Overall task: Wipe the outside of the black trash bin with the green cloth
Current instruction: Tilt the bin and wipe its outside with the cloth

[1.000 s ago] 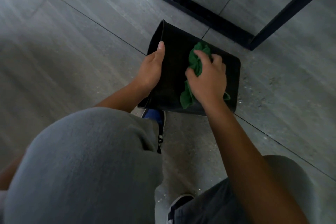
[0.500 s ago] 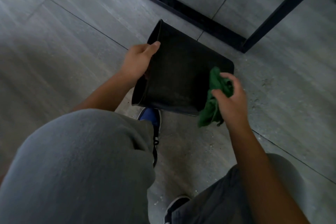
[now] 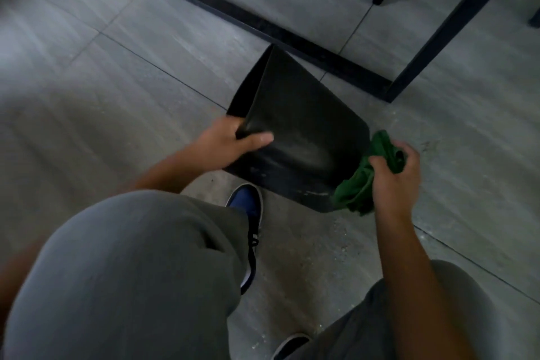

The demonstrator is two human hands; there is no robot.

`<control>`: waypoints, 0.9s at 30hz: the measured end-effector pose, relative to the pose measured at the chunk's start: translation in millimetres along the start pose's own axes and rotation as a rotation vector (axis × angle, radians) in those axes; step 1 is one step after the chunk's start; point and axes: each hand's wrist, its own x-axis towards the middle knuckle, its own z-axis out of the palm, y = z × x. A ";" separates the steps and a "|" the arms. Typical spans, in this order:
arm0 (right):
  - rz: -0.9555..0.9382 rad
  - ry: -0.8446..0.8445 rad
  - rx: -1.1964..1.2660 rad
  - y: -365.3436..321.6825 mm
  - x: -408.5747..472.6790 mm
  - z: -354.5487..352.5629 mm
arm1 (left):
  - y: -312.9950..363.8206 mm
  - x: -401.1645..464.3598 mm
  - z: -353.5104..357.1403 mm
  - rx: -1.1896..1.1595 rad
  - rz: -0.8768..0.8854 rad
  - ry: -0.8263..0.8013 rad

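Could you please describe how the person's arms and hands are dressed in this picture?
Both the left hand and the right hand are bare, with no gloves. Both forearms are uncovered, with no sleeve, watch or bracelet visible in the head view.

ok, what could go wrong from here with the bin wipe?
1. The left hand holds the tilted black trash bin only at one edge, thumb on the wall; that grip could slip under a hard wipe.
2. The green cloth is bunched in the right hand beside the bin's corner, so a stroke may skip part of the wall.
3. Pale specks near the bin's lower edge could be missed.
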 end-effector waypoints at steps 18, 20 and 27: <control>-0.285 -0.073 -0.197 -41.5 -42.2 24.7 | 35.7 -1.4 15.7 -0.048 0.049 0.022; -0.430 -0.081 -0.151 -63.2 -60.4 47.5 | 38.7 -0.4 16.2 -0.057 0.058 0.034; -0.687 -0.146 -0.112 -88.5 -71.4 91.8 | 42.7 15.9 11.1 -0.255 0.071 0.203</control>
